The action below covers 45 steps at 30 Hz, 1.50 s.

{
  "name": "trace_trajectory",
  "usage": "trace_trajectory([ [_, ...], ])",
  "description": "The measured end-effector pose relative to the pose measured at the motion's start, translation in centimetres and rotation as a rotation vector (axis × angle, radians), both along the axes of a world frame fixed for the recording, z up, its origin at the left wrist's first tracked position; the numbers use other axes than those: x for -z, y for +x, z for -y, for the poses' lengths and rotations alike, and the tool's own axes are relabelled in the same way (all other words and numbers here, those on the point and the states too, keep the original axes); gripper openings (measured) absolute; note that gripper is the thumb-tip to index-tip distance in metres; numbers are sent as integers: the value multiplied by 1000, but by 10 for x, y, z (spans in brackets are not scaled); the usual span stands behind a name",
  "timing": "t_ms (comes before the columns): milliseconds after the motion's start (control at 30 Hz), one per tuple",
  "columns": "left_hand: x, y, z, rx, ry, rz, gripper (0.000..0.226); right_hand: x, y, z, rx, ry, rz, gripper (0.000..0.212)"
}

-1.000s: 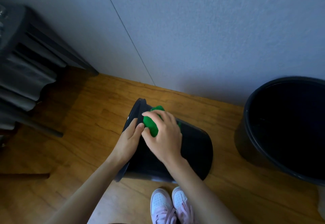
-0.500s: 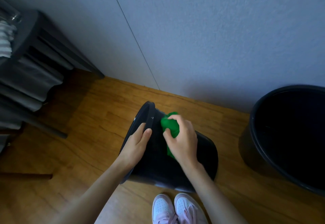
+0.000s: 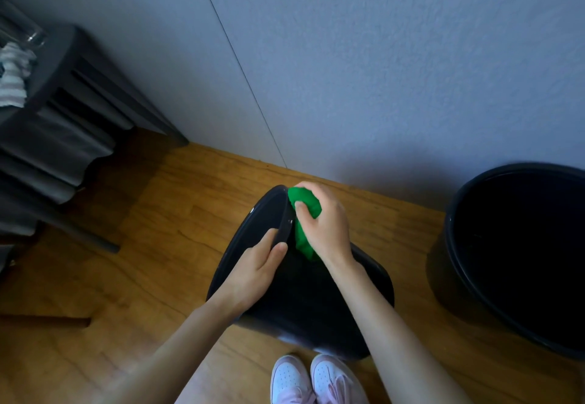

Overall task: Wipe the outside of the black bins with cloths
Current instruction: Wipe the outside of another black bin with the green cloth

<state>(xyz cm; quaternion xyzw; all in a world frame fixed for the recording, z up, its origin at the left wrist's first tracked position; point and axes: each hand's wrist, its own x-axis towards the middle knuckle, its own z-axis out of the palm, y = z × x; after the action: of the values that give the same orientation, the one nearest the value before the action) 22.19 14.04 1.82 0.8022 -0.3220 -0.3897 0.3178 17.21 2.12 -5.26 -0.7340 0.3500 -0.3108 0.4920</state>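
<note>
A small black bin (image 3: 304,296) lies tipped on its side on the wooden floor, its mouth turned to the left and away from me. My left hand (image 3: 256,272) grips the bin's rim, thumb on the outside and fingers over the edge. A bunched green cloth (image 3: 304,213) is held in my right hand (image 3: 327,226), which presses it against the bin's outer wall just behind the rim. A second, larger black bin (image 3: 474,277) stands upright at the right.
A blue-grey wall (image 3: 380,71) runs close behind the bins. A dark side table (image 3: 63,112) with a folded white cloth (image 3: 12,77) and a glass stands at the left. My white shoes (image 3: 316,378) are just below the tipped bin.
My right hand with the green cloth has slid from the middle of the bin's side up to just behind the rim. My left hand has shifted its hold along the rim.
</note>
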Motion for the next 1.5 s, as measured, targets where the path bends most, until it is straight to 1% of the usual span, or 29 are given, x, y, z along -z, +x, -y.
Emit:
trace_trajectory([
  [100,-1,1,1,-40,-5,-9,17,-2,-18,-22,-10,-75,94,28],
  [167,-1,2,1,-42,-18,-24,19,-6,-28,-39,-44,-130,117,29],
  [300,-2,4,-4,-33,-7,-23,20,-9,-30,-48,-56,-202,66,28],
  [433,-1,7,-7,-16,8,-28,18,-9,-15,-29,1,-155,-4,25],
  [500,0,6,-8,-25,17,-31,28,-8,-8,-18,2,-128,-47,25],
  [567,0,5,-6,-28,38,-41,38,-7,-9,-13,-18,-133,-48,26],
  [600,1,5,-5,-13,28,-24,36,-7,-12,-14,-16,-147,-35,26],
  [633,2,5,-5,3,20,-14,29,-7,-16,-17,-12,-165,-15,26],
  [667,1,5,-5,6,4,-10,14,-7,-20,-22,-20,-186,10,26],
  [767,5,8,-6,0,-19,-16,18,-9,-33,-41,-74,-236,36,26],
  [867,7,11,-8,13,-18,-47,18,-8,-34,-47,-69,-269,19,27],
  [1000,6,10,-10,2,9,-103,15,-10,-18,-24,36,-204,-45,26],
  [1033,5,8,-11,4,1,-131,19,-9,-13,-15,39,-194,-81,26],
  [1100,8,10,-12,3,-1,-231,37,-7,-9,-5,9,-187,-123,26],
  [1133,9,11,-11,3,3,-270,39,-6,-9,-3,3,-195,-123,26],
  [1200,6,12,-7,-26,-23,-318,30,-3,-13,-6,32,-209,-95,26],
  [1267,5,15,-7,-21,-24,-368,37,0,-18,-9,50,-207,-54,27],
  [1300,1,15,-3,-28,-33,-406,38,1,-20,-10,45,-209,-37,27],
  [1333,2,16,0,-56,-34,-422,35,1,-22,-11,36,-215,-23,27],
  [1367,5,17,3,-108,-35,-423,28,1,-24,-14,28,-217,-2,27],
  [1400,5,17,7,-158,-22,-400,28,2,-26,-18,23,-207,27,26],
  [1467,8,13,15,-193,26,-303,40,4,-30,-31,35,-124,96,29],
  [1500,8,11,17,-197,35,-234,40,6,-32,-39,70,-57,124,32],
])
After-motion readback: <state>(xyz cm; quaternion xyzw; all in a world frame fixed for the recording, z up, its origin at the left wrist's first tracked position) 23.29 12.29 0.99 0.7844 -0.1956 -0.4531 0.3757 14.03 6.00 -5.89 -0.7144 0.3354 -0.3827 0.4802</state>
